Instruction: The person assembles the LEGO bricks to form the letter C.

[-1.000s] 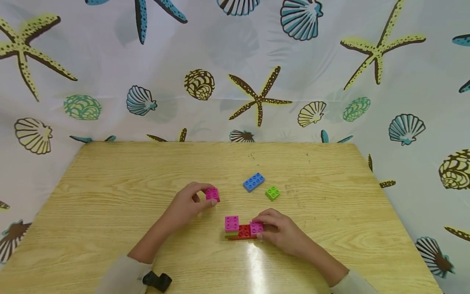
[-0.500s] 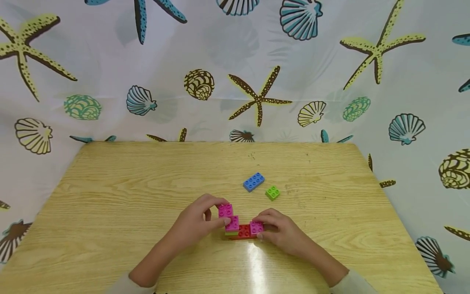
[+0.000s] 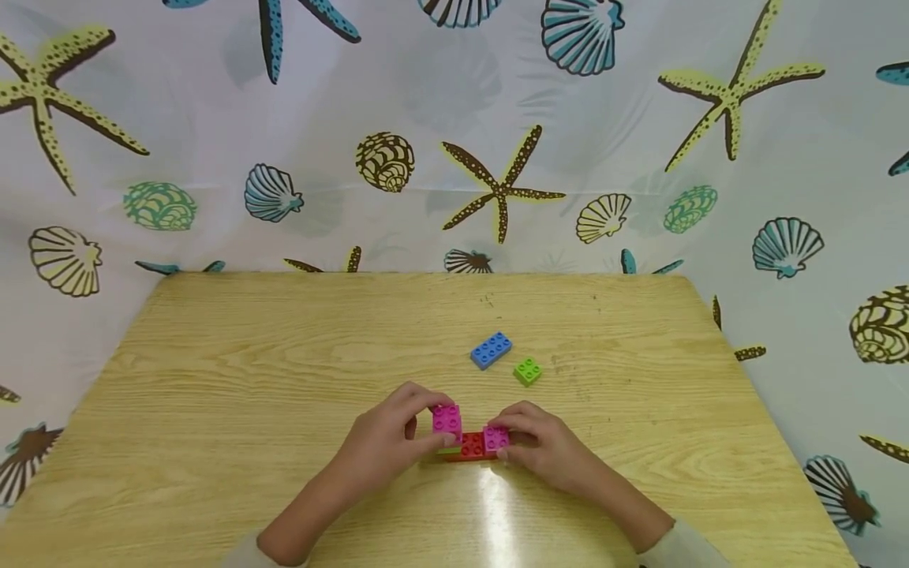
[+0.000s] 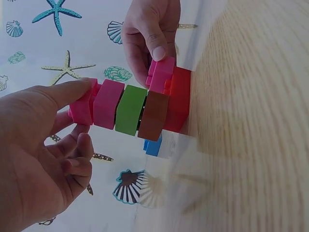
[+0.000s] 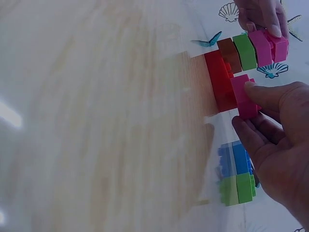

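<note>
We see the red brick [image 3: 472, 446] long axis left-right. Left hand [image 3: 383, 438], thumb and fingers nearly together, pinches the upper pink brick [image 3: 446, 415] atop the stack [image 4: 130, 111] on red's left end; seating unclear. Right hand [image 3: 547, 450] likewise pinches the lower pink brick [image 3: 496, 439] at red's right end. Head view hides the brown brick [image 4: 153, 116]. Beyond red: blue brick [image 3: 491, 349], green brick [image 3: 528, 371], then bare wood to the table's [image 3: 284, 331] far edge.

Left forearm [image 3: 308, 505] and right forearm [image 3: 625, 505] slant inward toward each other. Left hand [image 3: 387, 438] in a pinch, thumb [image 3: 428, 445] on near side, index finger [image 3: 428, 397] on far side, other fingers [image 4: 83, 147] curled; right hand [image 3: 545, 448] pinches likewise, near the left, not touching.
</note>
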`<control>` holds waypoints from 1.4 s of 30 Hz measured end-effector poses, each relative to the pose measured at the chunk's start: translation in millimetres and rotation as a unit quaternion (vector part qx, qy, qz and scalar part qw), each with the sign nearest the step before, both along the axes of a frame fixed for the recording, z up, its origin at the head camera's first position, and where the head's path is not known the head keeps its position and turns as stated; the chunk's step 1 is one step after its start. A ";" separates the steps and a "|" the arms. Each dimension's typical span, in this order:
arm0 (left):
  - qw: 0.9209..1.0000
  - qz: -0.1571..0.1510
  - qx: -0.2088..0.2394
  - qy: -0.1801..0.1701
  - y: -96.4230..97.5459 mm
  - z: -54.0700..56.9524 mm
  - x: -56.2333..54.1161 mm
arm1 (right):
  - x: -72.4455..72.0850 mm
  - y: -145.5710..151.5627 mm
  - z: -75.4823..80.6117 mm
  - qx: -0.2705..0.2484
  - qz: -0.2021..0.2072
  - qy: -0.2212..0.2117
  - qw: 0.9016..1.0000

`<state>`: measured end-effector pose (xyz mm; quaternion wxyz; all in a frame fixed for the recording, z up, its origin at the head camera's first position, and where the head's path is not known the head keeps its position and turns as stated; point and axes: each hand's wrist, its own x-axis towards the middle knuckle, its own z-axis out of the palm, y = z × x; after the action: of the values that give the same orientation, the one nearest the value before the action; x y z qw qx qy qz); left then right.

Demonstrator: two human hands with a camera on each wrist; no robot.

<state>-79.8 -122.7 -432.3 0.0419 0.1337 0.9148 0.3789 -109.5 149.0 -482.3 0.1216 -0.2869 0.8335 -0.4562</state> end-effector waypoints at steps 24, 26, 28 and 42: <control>0.995 -0.039 -0.080 0.040 -1.9 9.7 -3.5 | -0.2 -1.5 1.0 0.010 0.000 -0.004 1.000; 0.995 -0.034 -0.080 0.038 -1.4 9.7 -3.0 | 0.0 -1.4 1.4 0.011 -0.002 -0.009 1.000; 0.996 -0.029 -0.076 0.033 -1.1 8.9 -2.2 | 0.2 -1.3 1.8 0.009 0.001 -0.007 1.000; 1.000 0.006 0.014 -0.022 -0.4 -4.4 1.8 | 0.0 -0.6 6.8 0.030 -0.012 -0.018 0.999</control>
<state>-78.0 -123.1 -436.7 0.0582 0.1207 0.9088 0.3951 -109.5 148.4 -475.5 0.1393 -0.2648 0.8480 -0.4375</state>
